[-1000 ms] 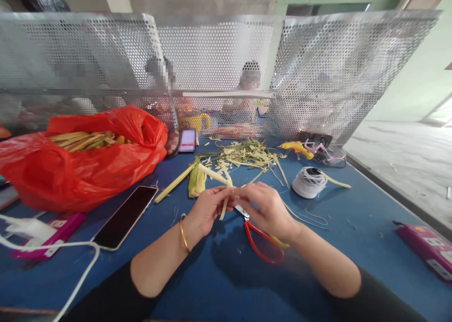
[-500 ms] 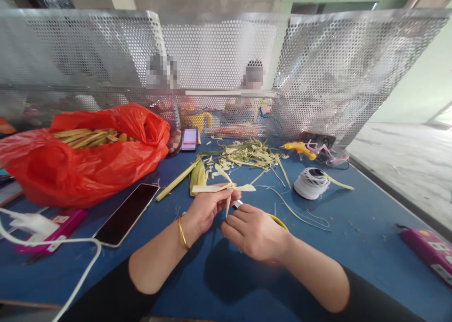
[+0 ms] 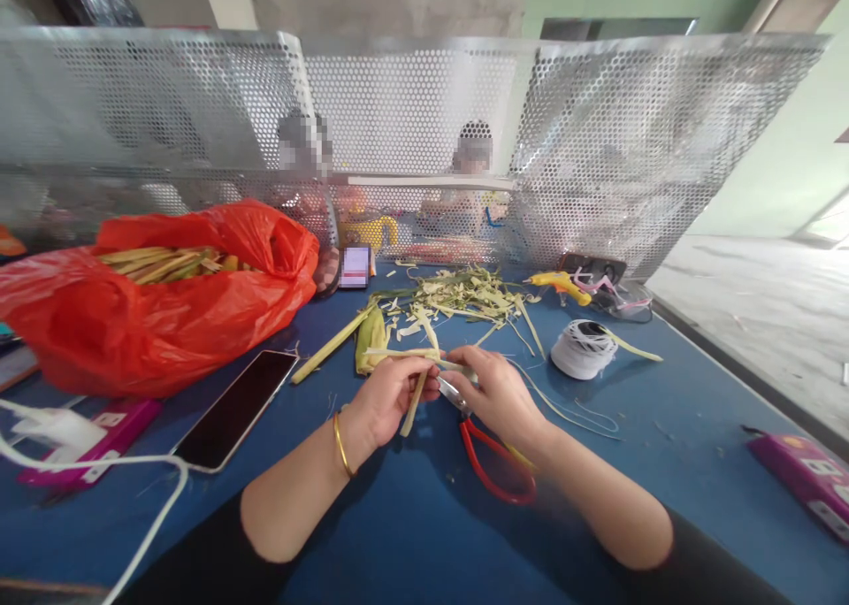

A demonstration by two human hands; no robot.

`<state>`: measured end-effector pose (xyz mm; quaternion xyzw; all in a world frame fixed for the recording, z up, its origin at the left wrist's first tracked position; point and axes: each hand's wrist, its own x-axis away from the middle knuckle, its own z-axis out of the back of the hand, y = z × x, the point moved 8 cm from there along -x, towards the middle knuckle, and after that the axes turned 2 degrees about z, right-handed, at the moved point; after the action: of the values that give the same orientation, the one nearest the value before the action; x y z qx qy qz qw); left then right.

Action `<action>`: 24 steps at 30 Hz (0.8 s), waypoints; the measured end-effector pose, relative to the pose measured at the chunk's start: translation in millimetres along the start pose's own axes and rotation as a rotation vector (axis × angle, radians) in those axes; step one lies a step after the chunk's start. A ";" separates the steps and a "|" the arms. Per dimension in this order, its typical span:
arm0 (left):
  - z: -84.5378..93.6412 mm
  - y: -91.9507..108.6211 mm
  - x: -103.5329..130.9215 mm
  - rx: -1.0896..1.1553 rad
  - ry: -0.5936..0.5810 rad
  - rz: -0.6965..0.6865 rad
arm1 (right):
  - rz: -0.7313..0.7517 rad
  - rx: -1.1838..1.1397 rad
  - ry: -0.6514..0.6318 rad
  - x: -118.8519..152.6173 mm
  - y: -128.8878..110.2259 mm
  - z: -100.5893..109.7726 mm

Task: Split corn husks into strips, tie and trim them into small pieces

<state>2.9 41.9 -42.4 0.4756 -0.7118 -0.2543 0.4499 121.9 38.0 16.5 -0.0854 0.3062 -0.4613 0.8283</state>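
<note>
My left hand (image 3: pixel 391 397) pinches several crossed pale strips of husk-like leaf (image 3: pixel 415 402) between thumb and fingers. One strip points down toward me and others reach left and right. My right hand (image 3: pixel 494 388) has its fingers bent over the right-hand strip, close to the left fingertips. Under its palm are scissors (image 3: pixel 455 397), with metal blades toward the left hand, a red handle loop hanging out and a yellow one mostly covered. How the fingers grip them is partly hidden. Beyond the hands lies a green-yellow husk piece (image 3: pixel 370 340).
Cut leaf scraps (image 3: pixel 468 294) are heaped farther back. At left are a red plastic bag (image 3: pixel 165 331) of stalks, a phone (image 3: pixel 235 410) and a power strip (image 3: pixel 99 446). White thread (image 3: pixel 584 350) and a yellow glue gun (image 3: pixel 562 285) stand right. A perforated metal screen (image 3: pixel 411 101) backs the table.
My right hand has risen and turned, its fingers reaching onto the right-hand strip. The scissors' red loop has come into view. The strips have tilted in my left hand.
</note>
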 end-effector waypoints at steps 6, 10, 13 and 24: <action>-6.0 5.1 -1.5 -0.214 -0.048 -0.133 | -0.194 -0.327 -0.253 6.5 6.5 -24.2; -4.3 13.9 -2.9 -0.273 -0.023 -0.217 | -0.045 -0.291 -0.256 4.5 -8.3 -6.6; -6.0 16.8 -1.6 -0.281 -0.058 -0.212 | -0.087 -0.454 -0.355 2.2 -5.4 -6.5; -12.6 -4.1 2.3 -0.360 -0.148 -0.070 | -0.625 -1.072 -0.043 7.6 33.3 -34.2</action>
<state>15.5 39.0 -38.9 0.3919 -0.6692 -0.4272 0.4649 128.6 55.3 -28.1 -0.5844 0.4391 -0.4623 0.5019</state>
